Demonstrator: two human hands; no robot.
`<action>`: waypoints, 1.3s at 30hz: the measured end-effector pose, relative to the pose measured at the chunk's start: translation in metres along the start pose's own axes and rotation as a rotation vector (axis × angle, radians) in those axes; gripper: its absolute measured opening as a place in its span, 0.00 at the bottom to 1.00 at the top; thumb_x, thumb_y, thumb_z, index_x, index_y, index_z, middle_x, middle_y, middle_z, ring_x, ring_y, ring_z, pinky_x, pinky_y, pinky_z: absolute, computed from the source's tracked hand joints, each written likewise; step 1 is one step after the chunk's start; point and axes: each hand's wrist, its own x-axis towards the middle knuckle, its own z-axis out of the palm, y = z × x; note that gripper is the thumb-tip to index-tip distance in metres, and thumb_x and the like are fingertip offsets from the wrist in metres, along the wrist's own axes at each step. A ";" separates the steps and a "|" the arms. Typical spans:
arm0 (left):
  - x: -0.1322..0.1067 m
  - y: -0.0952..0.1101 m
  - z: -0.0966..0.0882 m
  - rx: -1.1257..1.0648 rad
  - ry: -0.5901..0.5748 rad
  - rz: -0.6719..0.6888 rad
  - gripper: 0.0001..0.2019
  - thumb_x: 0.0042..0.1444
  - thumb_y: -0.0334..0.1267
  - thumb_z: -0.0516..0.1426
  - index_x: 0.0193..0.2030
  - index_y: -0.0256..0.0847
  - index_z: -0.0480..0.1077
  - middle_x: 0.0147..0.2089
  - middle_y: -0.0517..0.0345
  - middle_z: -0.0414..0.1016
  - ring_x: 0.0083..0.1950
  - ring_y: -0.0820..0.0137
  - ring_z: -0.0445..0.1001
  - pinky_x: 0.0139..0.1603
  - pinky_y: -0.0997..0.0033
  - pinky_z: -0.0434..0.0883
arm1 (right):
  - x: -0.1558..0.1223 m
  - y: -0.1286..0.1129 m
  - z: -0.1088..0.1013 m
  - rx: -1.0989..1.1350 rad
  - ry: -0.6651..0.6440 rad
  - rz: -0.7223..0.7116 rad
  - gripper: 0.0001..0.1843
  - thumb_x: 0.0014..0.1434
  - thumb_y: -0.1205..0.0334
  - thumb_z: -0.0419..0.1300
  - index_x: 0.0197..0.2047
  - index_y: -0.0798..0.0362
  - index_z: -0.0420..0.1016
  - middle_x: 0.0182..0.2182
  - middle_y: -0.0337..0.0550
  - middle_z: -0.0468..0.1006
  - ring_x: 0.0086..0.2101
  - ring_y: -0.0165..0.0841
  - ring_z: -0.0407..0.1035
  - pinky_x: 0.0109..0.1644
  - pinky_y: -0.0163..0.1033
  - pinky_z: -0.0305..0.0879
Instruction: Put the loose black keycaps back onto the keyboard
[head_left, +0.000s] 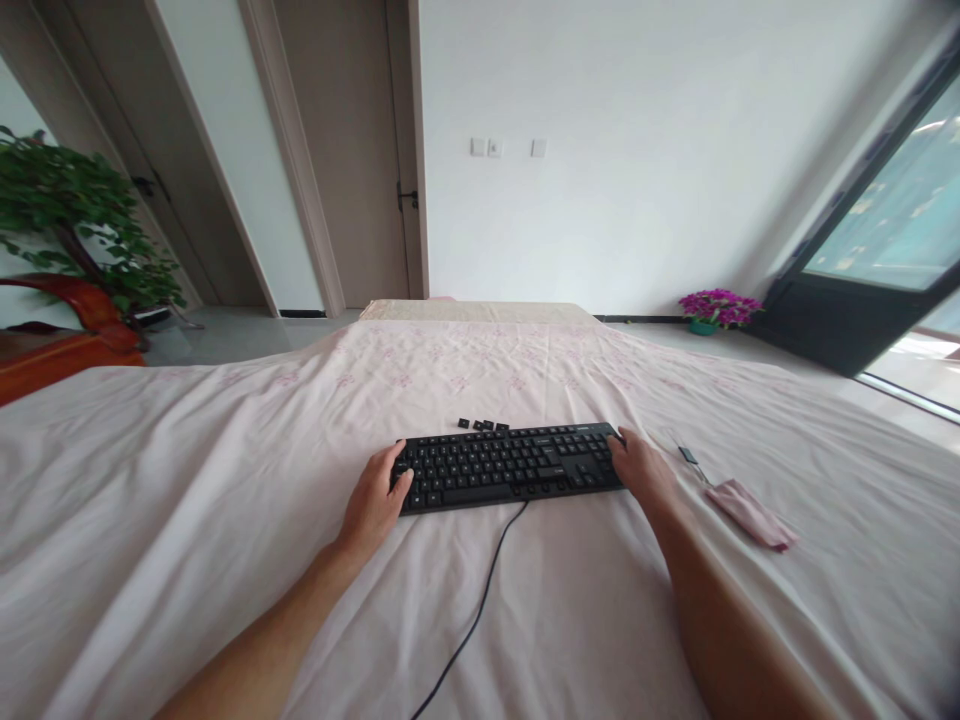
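A black keyboard (510,465) lies flat on a table under a pale pink cloth (225,500), its cable (480,600) trailing toward me. My left hand (375,500) grips the keyboard's left end, thumb on the keys and fingers curled round the edge. My right hand (641,470) holds the right end, fingers wrapped over its corner. Several loose black keycaps (482,425) sit on the cloth just beyond the keyboard's far edge.
A small dark tool (688,455) and a folded pink cloth (750,512) lie right of the keyboard. A potted green plant (75,220) stands at left, a purple flower pot (716,308) on the floor at right, doors behind.
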 end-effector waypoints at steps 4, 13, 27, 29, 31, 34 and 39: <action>0.001 0.005 -0.006 0.166 0.049 0.081 0.19 0.59 0.38 0.52 0.58 0.43 0.64 0.57 0.47 0.68 0.59 0.59 0.67 0.58 0.51 0.66 | -0.012 -0.012 -0.006 -0.045 0.022 -0.028 0.29 0.65 0.47 0.40 0.62 0.51 0.64 0.53 0.55 0.72 0.52 0.48 0.66 0.52 0.50 0.60; -0.022 0.082 -0.013 0.451 -0.207 0.560 0.36 0.59 0.56 0.50 0.69 0.38 0.50 0.71 0.43 0.48 0.70 0.51 0.46 0.66 0.43 0.49 | -0.019 -0.024 0.000 -0.057 0.036 -0.110 0.29 0.66 0.46 0.38 0.60 0.47 0.67 0.55 0.49 0.71 0.51 0.45 0.67 0.50 0.47 0.61; -0.017 0.076 -0.006 0.458 -0.326 0.562 0.34 0.61 0.57 0.46 0.69 0.40 0.50 0.69 0.46 0.52 0.69 0.56 0.51 0.67 0.48 0.50 | -0.021 -0.024 0.003 -0.111 0.027 -0.158 0.27 0.66 0.48 0.38 0.54 0.47 0.72 0.47 0.50 0.74 0.45 0.43 0.70 0.45 0.45 0.63; -0.016 0.071 -0.005 0.469 -0.344 0.554 0.36 0.60 0.58 0.45 0.70 0.40 0.46 0.70 0.47 0.50 0.70 0.56 0.49 0.67 0.49 0.50 | -0.021 -0.024 0.002 -0.135 0.027 -0.159 0.27 0.67 0.48 0.38 0.53 0.48 0.73 0.46 0.51 0.75 0.44 0.42 0.70 0.45 0.44 0.62; -0.015 0.067 -0.005 0.476 -0.386 0.546 0.36 0.61 0.58 0.44 0.70 0.41 0.44 0.71 0.48 0.48 0.70 0.57 0.49 0.67 0.50 0.51 | -0.021 -0.024 0.000 -0.159 0.024 -0.162 0.28 0.67 0.48 0.38 0.52 0.48 0.74 0.45 0.51 0.75 0.43 0.41 0.71 0.45 0.44 0.62; -0.008 0.063 -0.008 0.475 -0.433 0.533 0.34 0.62 0.57 0.43 0.70 0.44 0.43 0.71 0.52 0.48 0.70 0.59 0.50 0.67 0.53 0.52 | -0.021 -0.023 -0.002 -0.171 0.010 -0.161 0.27 0.67 0.48 0.38 0.53 0.47 0.73 0.44 0.50 0.76 0.43 0.41 0.71 0.46 0.43 0.62; 0.001 0.057 -0.007 0.463 -0.396 0.514 0.37 0.60 0.59 0.44 0.71 0.43 0.41 0.72 0.50 0.44 0.71 0.56 0.44 0.68 0.50 0.47 | -0.022 -0.025 -0.003 -0.182 0.019 -0.166 0.26 0.67 0.49 0.39 0.54 0.47 0.72 0.45 0.50 0.75 0.43 0.40 0.71 0.46 0.42 0.62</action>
